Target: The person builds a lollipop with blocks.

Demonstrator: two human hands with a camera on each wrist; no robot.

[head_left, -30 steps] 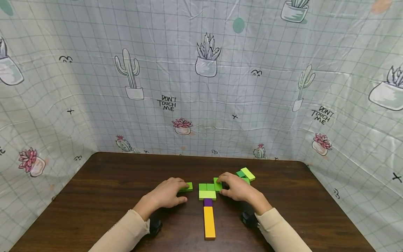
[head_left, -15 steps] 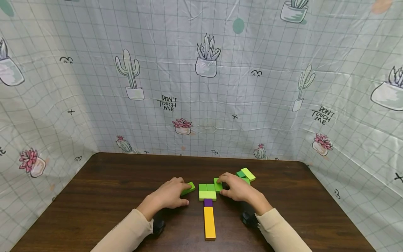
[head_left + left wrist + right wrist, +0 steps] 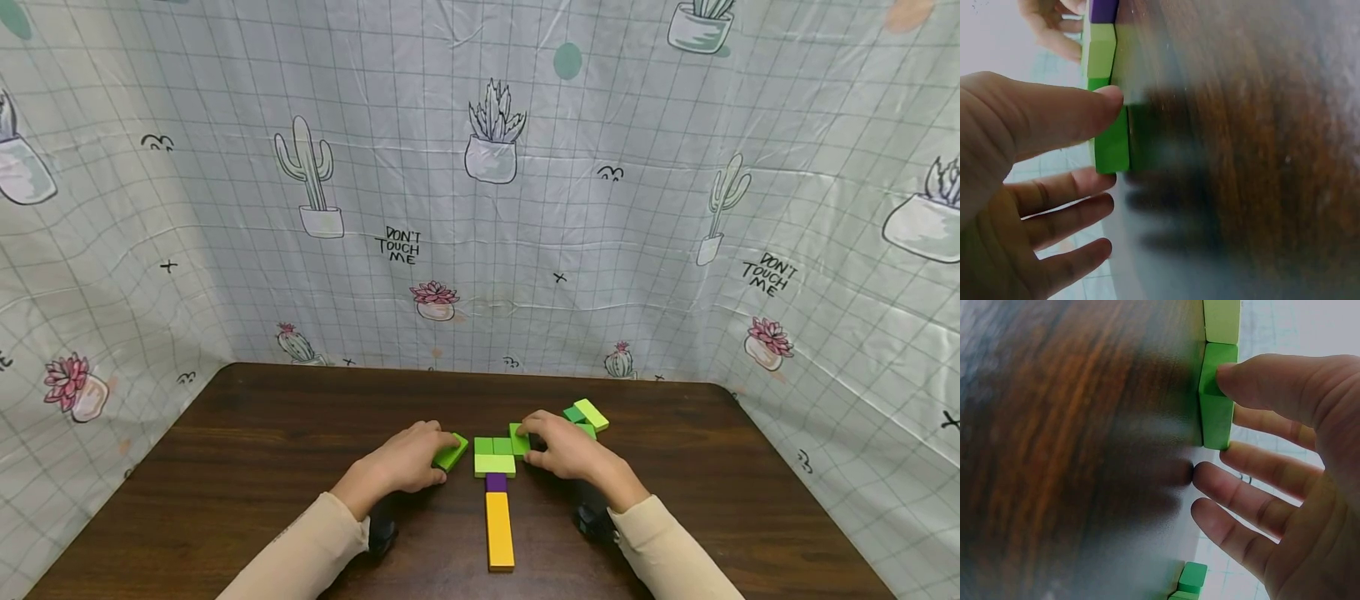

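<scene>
My left hand [image 3: 405, 458] pinches a green block [image 3: 452, 455] that lies slanted on the table. In the left wrist view the thumb presses this block's near side [image 3: 1113, 147], with the other fingers spread beyond it. On the other side, my right hand [image 3: 567, 447] holds another green block [image 3: 519, 442] between thumb and fingers. That block sits against a row of two small green blocks [image 3: 493, 446]. Below the row come a light green block [image 3: 495, 466], a purple block [image 3: 496, 482] and a long yellow-orange block [image 3: 499, 531], lined up toward me.
Behind the right hand lies a loose group: a light green block [image 3: 591, 414], a dark green block [image 3: 573, 414] and a green block [image 3: 587, 430] partly hidden. The brown wooden table [image 3: 262, 450] ends at a hanging patterned cloth [image 3: 480, 250] on the back and sides.
The left hand has moved slightly right, turning its green block from level to slanted and bringing it nearer the row. Its thumb has come in against the block. The right hand stays in place.
</scene>
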